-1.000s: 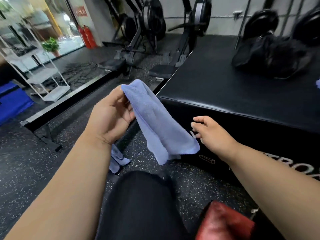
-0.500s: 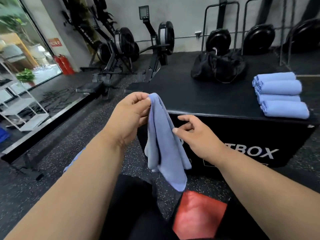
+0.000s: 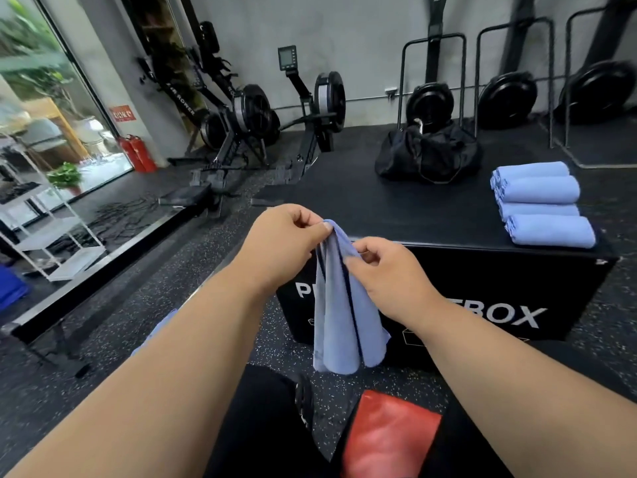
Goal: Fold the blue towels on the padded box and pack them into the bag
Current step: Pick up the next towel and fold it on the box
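A blue towel hangs in front of the black padded box, bunched at its top edge. My left hand pinches that top edge from the left. My right hand pinches the same edge just to the right, so both hands hold it in the air. Several folded blue towels lie in a row on the box's right side. The black bag slumps on the far part of the box top.
Another blue cloth lies on the speckled floor under my left forearm. Rowing machines stand behind the box on the left, weight plates along the back wall. A red patch shows on my lap.
My right hand came up from the box's front and took hold of the towel's top edge beside my left hand. My view swung right, bringing the folded towels and bag into sight.
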{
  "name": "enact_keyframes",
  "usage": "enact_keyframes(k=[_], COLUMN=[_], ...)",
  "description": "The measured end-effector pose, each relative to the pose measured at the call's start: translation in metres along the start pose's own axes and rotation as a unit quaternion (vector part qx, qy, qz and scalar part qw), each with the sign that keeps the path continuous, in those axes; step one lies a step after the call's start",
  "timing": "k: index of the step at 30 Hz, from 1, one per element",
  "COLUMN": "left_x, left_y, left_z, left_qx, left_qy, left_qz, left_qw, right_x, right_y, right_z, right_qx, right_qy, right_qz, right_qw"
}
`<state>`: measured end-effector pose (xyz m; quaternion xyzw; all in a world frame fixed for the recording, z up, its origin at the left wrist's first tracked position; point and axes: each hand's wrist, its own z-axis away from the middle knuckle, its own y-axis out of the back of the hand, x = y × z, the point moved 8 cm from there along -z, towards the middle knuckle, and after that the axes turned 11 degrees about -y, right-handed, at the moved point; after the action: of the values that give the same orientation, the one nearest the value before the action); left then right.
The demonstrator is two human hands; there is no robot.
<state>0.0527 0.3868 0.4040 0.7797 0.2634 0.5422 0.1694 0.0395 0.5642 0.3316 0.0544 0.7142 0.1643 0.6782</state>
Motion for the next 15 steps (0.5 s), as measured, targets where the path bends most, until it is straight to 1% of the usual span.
enact_keyframes(k=[5,7,10,12,15], left_x=[-0.016,-0.022,-0.028,-0.029,-0.027], left_y=[-0.002,-0.004,-0.007,-0.012,-0.017], left_z=[0.003,0.005,0.007,0.008,0.005], left_qx=[-0.028,-0.035,-0.044,-0.054,-0.05], left_qy=[0.026,0.039,0.049,0.052,0.057], left_qz=[0.072,0.101,0.136,0.145,0.138], left_qw=[0.997,0.993,0.989,0.987,0.987], right_x=[-0.01,-0.008,-0.005,-0.004,0.001], right_y=[0.027,0.039,0.049,0.045,0.025], right_z=[-0.006,-0.011,-0.012,-0.01,-0.005], right_qx=[0.016,0.027,0.021,0.0,-0.06], right_qy=[0.022,0.01,-0.007,-0.009,-0.025], right_qz=[0.023,0.021,0.017,0.028,0.007], right_qw=[0.999,0.999,1.0,1.0,0.998])
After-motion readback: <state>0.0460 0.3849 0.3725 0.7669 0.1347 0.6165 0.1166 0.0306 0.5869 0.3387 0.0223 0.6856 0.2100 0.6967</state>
